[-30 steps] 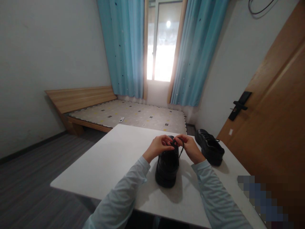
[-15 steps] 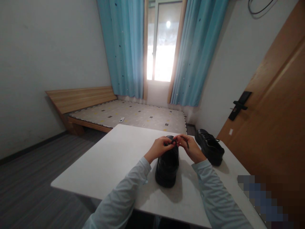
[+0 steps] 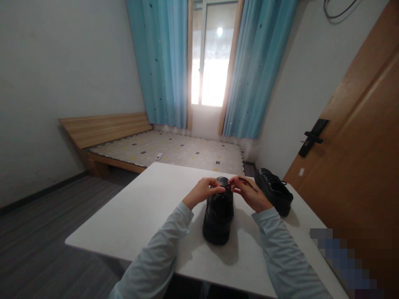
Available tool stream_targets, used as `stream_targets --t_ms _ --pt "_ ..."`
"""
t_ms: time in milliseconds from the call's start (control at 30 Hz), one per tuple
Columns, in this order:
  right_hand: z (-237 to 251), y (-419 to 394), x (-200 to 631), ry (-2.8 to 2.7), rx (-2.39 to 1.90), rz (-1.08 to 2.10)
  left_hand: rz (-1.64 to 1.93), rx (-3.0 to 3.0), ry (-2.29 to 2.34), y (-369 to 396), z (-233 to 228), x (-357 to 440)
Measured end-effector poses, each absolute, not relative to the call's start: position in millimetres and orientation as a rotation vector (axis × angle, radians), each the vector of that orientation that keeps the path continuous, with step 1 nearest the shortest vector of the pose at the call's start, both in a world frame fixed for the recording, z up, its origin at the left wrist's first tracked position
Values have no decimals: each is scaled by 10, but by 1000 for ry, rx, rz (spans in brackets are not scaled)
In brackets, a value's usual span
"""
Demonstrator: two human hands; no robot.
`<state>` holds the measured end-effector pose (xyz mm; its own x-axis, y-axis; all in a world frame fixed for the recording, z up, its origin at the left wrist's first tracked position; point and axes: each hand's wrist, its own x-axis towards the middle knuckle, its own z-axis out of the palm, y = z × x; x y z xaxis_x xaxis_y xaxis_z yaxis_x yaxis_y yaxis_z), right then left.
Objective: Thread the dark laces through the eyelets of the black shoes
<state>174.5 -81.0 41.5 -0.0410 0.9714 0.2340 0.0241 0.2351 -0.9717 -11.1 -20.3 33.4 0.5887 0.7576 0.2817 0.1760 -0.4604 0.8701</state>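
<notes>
- My left hand (image 3: 202, 192) reaches in from the lower left with the forearm angled up across the bench (image 3: 146, 207); its fingers curl over the far end of the near black shoe (image 3: 218, 214) and pinch the lace (image 3: 231, 185) at the top of the shoe.
- My right hand (image 3: 251, 194) comes in from the lower right, wrist bent inward, thumb and forefinger closed on the same lace close to the left fingertips; a thin dark strand runs out from that pinch toward the right.
- Both hands are nearly touching each other above the shoe's opening, both narrowed into a pinch on the lace.
- The near black shoe stands upright on its sole about mid-bench, its rounded end toward me, its laced end under my hands.
- The second black shoe (image 3: 274, 190) sits on the bench to the right and a little farther back, just beside my right hand but apart from it, its own lace trailing off its far side.
- Both sleeves are pale blue and run off the bottom edge of the view.
- I cannot make out the knot or the eyelets: the hands cover them and the shoe is dark against the backlit window (image 3: 209, 54).
- The lower right corner is pixelated, hiding part of the bench edge beside the wooden door (image 3: 358, 166).
</notes>
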Motion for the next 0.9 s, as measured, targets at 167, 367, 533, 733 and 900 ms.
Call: stream_targets --t_ms 167,367,533,733,900 --pt "400 -785 1776 -1285 -1027 1129 795 1752 628 -228 365 -165" --pt "430 -812 1785 -1203 -1041 1204 841 1478 593 -253 347 -139" --pt "408 -783 1800 -1115 -977 1222 911 1267 523 -261 324 -83" --pt "413 -765 1763 -1059 -811 1320 961 974 346 -310 326 1" --pt "434 -767 1738 -1063 -694 1390 1062 766 289 -315 309 70"
